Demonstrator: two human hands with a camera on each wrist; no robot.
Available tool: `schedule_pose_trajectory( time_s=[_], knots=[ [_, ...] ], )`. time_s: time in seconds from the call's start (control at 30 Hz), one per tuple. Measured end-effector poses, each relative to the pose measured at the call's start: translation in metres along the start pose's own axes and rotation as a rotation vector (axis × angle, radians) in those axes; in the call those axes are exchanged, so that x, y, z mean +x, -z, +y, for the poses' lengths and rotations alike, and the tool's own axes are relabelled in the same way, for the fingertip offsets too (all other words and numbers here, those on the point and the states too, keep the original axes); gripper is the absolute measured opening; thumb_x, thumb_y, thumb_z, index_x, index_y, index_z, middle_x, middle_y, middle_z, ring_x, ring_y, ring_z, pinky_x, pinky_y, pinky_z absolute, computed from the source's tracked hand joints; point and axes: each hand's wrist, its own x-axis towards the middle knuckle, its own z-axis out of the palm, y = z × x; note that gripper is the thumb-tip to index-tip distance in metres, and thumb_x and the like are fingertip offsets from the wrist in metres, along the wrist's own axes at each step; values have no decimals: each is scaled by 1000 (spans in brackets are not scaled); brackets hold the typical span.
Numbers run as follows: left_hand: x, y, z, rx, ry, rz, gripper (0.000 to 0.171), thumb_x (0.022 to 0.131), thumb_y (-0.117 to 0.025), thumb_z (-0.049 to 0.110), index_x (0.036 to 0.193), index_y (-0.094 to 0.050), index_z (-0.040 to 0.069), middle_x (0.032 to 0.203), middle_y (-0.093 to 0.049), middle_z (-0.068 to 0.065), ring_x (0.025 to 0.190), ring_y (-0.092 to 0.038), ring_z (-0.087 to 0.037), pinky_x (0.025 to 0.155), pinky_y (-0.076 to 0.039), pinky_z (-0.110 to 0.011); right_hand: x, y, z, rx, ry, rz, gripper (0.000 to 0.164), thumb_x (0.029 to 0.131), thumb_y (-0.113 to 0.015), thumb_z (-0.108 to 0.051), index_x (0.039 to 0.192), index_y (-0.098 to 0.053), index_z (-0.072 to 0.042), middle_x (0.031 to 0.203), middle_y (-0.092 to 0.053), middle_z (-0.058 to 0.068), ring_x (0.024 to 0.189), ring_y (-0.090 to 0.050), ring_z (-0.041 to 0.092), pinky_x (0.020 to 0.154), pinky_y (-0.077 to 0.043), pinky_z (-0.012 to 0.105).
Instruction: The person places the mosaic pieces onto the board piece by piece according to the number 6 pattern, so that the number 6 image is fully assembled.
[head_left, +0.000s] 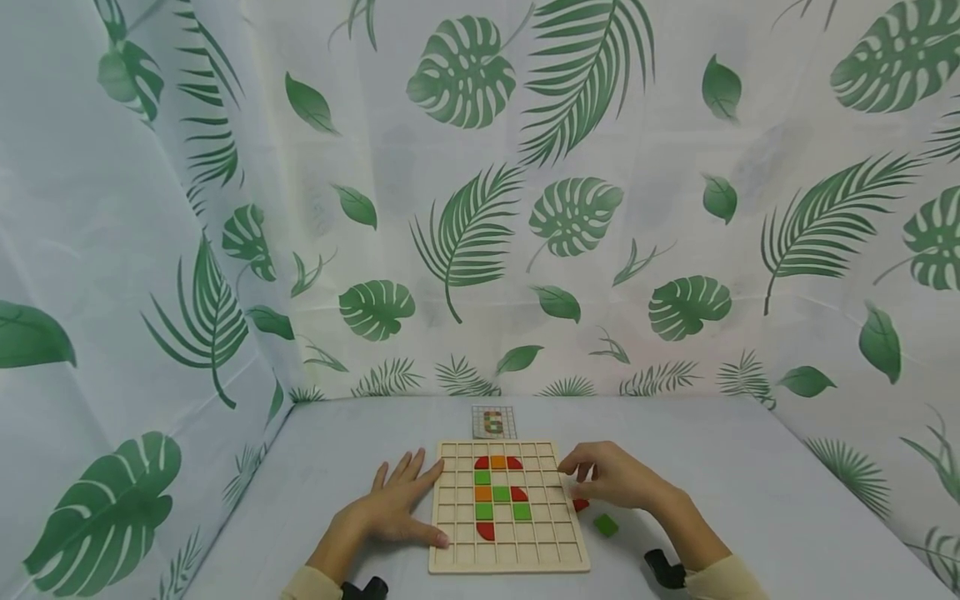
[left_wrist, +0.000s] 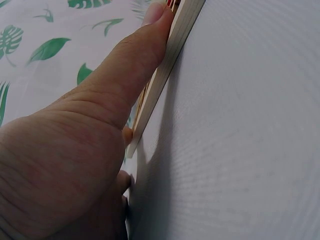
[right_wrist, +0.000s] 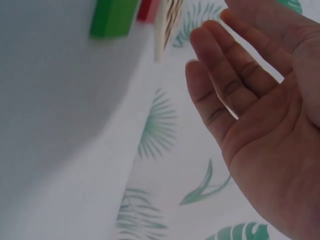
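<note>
A wooden grid board lies on the table with red quarter-round, orange and green square tiles in its cells, among them a green tile near the middle. My left hand is spread along the board's left side, thumb on the rim and fingertips at the upper edge. Over the board's right edge hovers my right hand, fingers loosely bent, thumb and index finger apart. The right wrist view shows no piece against its palm. Below that hand lie a red piece beside the board and a loose green square.
Behind the board lies a small pattern card with a coloured figure on a grid. Leaf-printed cloth hangs behind and at both sides of the white table. Dark wrist devices sit by both sleeves.
</note>
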Motion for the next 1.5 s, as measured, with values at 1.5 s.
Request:
schedule_pose_trajectory(
  time_s=[1.5],
  knots=[
    [-2,1,1,-4,-9,6,121,70,-80,77,166,-29,22,175,-10,-20,162,-4,-42,124,3,-73,-21,6,34,144,-154,-269,28,70,-90,4,88,-77,-13,85,-72,1,72,-59,11,63,-50,24]
  ],
)
